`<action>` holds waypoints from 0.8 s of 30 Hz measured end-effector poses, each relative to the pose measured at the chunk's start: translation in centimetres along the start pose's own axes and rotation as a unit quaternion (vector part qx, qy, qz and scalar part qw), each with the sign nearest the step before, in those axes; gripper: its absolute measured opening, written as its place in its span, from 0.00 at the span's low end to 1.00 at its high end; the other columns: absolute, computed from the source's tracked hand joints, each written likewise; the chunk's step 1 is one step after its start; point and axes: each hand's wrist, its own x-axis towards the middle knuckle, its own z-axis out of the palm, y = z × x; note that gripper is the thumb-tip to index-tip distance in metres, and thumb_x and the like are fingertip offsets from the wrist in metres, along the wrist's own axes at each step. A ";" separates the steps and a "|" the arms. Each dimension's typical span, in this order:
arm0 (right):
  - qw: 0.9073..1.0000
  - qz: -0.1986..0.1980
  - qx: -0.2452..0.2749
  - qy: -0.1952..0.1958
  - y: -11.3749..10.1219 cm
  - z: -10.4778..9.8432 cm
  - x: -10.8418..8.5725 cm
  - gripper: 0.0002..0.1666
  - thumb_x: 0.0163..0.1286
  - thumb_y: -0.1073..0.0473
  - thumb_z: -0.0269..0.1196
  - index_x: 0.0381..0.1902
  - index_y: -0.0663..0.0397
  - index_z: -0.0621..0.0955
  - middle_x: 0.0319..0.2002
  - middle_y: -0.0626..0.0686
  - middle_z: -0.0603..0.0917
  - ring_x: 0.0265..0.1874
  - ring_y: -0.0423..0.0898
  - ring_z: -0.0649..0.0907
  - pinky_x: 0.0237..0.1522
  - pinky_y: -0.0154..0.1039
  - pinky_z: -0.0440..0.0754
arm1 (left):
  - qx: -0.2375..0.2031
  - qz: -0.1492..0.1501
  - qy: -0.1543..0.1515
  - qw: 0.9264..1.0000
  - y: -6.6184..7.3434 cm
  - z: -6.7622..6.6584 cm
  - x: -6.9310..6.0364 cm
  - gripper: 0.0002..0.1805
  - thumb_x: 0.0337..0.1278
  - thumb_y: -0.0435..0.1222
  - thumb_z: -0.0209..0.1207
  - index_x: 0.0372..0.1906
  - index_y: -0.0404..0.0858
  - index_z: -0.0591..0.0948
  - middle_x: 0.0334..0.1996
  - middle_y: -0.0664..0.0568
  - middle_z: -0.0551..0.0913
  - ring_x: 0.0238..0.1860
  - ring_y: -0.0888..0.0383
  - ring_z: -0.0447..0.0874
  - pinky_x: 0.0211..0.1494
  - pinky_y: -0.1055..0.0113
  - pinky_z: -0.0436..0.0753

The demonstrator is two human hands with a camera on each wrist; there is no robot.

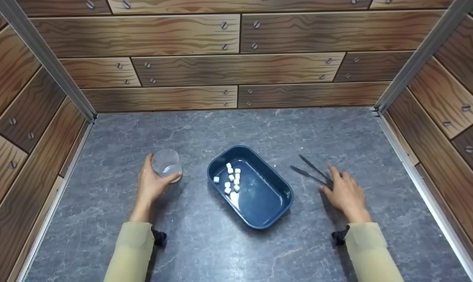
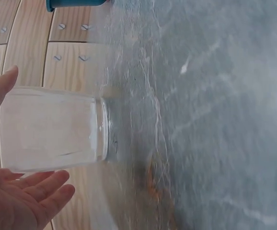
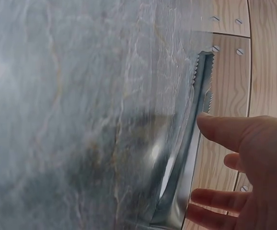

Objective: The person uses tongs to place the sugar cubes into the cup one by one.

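Sitting mid-table is a dark blue tray (image 1: 260, 197) with a little bunch of white cubes (image 1: 236, 182) in it, all toward the far left end, one off by itself near the left wall, and the glossy floor showing across the nearer half. Left of that, a clear cup (image 1: 165, 158) stands upright on the grey marbled tabletop (image 1: 197, 246), see-through right down to its base. The left hand (image 1: 152, 182) is spread around it, thumb one side, fingers the other, though I honestly can't tell if they're touching. Right of the tray there's a pair of tongs (image 1: 314, 168), arms apart, serrated tips pointing away from the person, and the right hand (image 1: 346, 194) is spread at the back end, thumb on the tray side
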 end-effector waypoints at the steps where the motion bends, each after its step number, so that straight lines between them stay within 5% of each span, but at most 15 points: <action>1: 1.000 0.002 -0.002 -0.006 0.0 0.0 0.1 0.45 0.70 0.48 0.61 0.77 0.54 0.54 0.63 0.76 0.62 0.59 0.75 0.66 0.53 0.73 0.66 | -0.004 -0.005 -0.001 1.000 0.0 0.1 0.0 0.61 0.42 0.50 0.75 0.75 0.31 0.52 0.71 0.30 0.59 0.69 0.34 0.59 0.68 0.42 0.63; 8: 0.999 0.012 -0.014 -0.046 -0.1 0.1 0.5 0.46 0.71 0.45 0.60 0.77 0.54 0.54 0.65 0.78 0.62 0.59 0.76 0.67 0.50 0.74 0.68 | -0.023 -0.013 0.007 1.000 0.2 0.5 0.1 0.61 0.42 0.51 0.75 0.75 0.33 0.52 0.70 0.31 0.60 0.68 0.35 0.60 0.66 0.41 0.64; 24: 0.997 0.014 -0.012 -0.070 -1.2 0.3 1.4 0.40 0.71 0.45 0.60 0.73 0.56 0.61 0.64 0.76 0.64 0.60 0.73 0.67 0.52 0.72 0.69 | -0.022 -0.003 0.018 1.000 0.5 1.5 0.0 0.55 0.43 0.52 0.74 0.70 0.31 0.58 0.66 0.33 0.65 0.66 0.37 0.63 0.65 0.44 0.66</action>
